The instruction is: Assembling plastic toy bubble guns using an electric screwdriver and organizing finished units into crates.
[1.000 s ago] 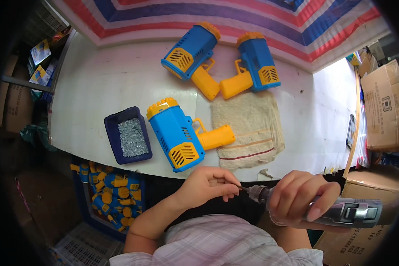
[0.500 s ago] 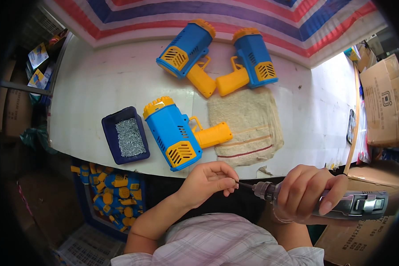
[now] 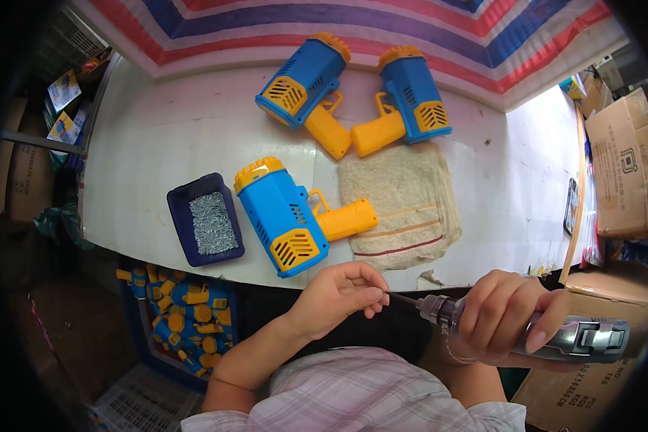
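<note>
In my right hand (image 3: 507, 313) is a grey electric screwdriver (image 3: 583, 337), held level in front of my body with its thin dark bit (image 3: 405, 299) pointing left. My left hand (image 3: 342, 297) meets the bit's tip with thumb and fingers pinched together; whatever sits between them is too small to make out. Just beyond that hand, a blue and yellow toy bubble gun (image 3: 284, 219) lies on its side, its handle resting on a folded beige cloth (image 3: 403, 216). Left of the gun stands a dark blue tray (image 3: 182, 230) of small silver screws (image 3: 214, 225).
Two more blue and yellow toy guns (image 3: 306, 83) (image 3: 415, 97) lie at the back of the white table (image 3: 144, 151), before a striped sheet (image 3: 324, 29). Below the table's left edge, a crate (image 3: 140, 317) holds many blue and yellow parts. Cardboard boxes (image 3: 619, 173) stand at right.
The screwdriver and my right hand have shifted slightly right and down. My left hand stays pinched at the bit's tip, nearly in place. The guns and tray lie as before.
</note>
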Available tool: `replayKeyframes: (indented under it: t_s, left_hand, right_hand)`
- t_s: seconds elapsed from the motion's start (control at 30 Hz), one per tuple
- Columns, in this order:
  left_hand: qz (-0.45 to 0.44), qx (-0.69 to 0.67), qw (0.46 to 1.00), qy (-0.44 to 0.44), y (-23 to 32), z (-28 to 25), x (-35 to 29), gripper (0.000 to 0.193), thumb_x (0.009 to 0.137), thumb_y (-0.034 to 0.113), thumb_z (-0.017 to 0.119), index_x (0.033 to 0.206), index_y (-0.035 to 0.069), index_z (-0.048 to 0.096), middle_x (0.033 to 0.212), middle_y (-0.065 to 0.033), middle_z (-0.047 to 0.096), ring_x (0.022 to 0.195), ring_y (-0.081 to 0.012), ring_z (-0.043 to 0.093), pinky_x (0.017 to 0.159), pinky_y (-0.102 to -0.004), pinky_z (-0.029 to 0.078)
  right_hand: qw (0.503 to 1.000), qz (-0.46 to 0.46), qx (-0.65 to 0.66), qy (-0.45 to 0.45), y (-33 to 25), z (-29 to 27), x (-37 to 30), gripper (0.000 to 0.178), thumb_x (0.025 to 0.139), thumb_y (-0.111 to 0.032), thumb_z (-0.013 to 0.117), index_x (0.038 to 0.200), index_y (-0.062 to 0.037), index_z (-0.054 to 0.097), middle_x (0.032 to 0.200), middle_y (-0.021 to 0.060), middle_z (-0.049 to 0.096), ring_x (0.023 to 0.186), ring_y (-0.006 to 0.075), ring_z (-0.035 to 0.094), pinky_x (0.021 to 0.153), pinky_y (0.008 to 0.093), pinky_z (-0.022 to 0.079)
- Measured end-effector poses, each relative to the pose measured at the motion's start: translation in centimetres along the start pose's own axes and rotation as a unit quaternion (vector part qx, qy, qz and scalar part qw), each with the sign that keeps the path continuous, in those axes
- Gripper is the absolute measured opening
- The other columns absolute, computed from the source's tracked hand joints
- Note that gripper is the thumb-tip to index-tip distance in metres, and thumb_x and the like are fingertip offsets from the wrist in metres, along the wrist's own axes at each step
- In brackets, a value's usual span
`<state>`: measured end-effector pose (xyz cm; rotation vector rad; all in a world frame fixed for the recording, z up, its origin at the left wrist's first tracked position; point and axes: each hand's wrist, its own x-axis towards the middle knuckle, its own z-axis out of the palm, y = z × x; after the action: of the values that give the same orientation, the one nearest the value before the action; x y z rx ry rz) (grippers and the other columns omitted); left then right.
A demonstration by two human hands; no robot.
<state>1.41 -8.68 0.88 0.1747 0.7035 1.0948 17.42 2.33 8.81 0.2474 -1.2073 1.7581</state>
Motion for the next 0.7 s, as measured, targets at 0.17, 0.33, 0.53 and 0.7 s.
replayKeyframes:
  t_s: [0.17,0.33,0.53,0.7]
  left_hand:
    - [0.003,0.013,1.0,-0.001,0.2,-0.1,0.0,0.01,0.08,-0.002,0.055,0.091,-0.003,0.054,0.084,-0.0105,0.058,0.072,-0.013,0.057,0.061,-0.0211,0.047]
    - [0.003,0.006,1.0,-0.002,0.0,0.0,0.1,0.01,0.08,-0.002,0.055,0.09,-0.004,0.054,0.083,-0.0109,0.058,0.071,-0.0133,0.057,0.061,-0.021,0.047]
    - [-0.011,0.017,0.999,-0.034,0.3,-0.6,0.2,0.008,0.08,-0.002,0.056,0.089,-0.003,0.055,0.083,-0.0118,0.059,0.071,-0.0132,0.058,0.059,-0.0207,0.047]
    - [0.217,0.465,0.854,-0.088,1.7,-0.1,0.1,0.029,0.075,0.008,0.064,0.101,-0.003,0.056,0.09,-0.0101,0.06,0.093,-0.0218,0.057,0.084,-0.0339,0.045]
  right_hand:
    - [1.0,0.02,-0.008,0.021,0.2,0.4,0.1,0.023,0.085,-0.02,0.056,0.086,0.0014,0.046,0.06,0.0139,0.052,0.045,0.0246,0.051,0.044,0.037,0.045]
    - [1.0,0.005,-0.008,0.018,-0.1,0.3,0.1,0.026,0.085,-0.022,0.057,0.086,0.0014,0.047,0.059,0.0134,0.052,0.044,0.0243,0.05,0.043,0.036,0.044]
    - [0.998,0.042,-0.009,0.04,-0.1,0.8,0.3,0.02,0.08,-0.012,0.063,0.081,0.0024,0.049,0.056,0.0133,0.051,0.043,0.0242,0.05,0.043,0.0349,0.044]
    - [0.999,0.043,-0.023,0.013,0.1,1.0,0.3,0.032,0.083,-0.032,0.054,0.077,-0.0008,0.049,0.05,0.0094,0.05,0.038,0.0195,0.048,0.037,0.0305,0.042]
